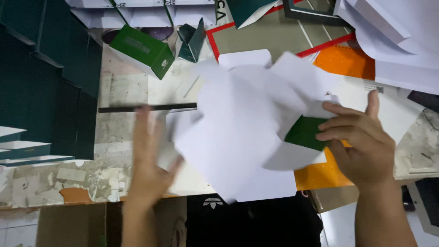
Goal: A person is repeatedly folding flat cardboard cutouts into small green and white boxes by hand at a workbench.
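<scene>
Closest in, the person's two forearms rise from the bottom edge, over a dark garment and a brown cardboard box [68, 226] at the lower left; between the hands lies the biggest thing in play, a flat white box blank [242, 137], unfolded card with flaps spreading in several directions, white side up, its green face showing only where one flap turns over near the right fingers; it sits at the middle of the worktable [123, 89], a pale, scuffed, chipped surface; motion blurs its left half, so the flap edges there are hard to tell apart. To the far left a stack of dark green folded boxes [45, 77] fills the edge; at the upper right a heap of white sheets [402, 41] overlaps an orange mat [347, 61] with red border lines. The right hand [361, 142] has its fingers curled over the blank's right flap, thumb raised, pinching the card where the green shows. The left hand [148, 155] is spread wide and flat, fingers pointing away, blurred, at the blank's left edge; whether it presses the card or only the table I cannot tell. Smaller still, an assembled green carton [141, 50] lies tilted at the upper left; a thin dark ruler-like strip [146, 108] lies level just past the left fingertips.
</scene>
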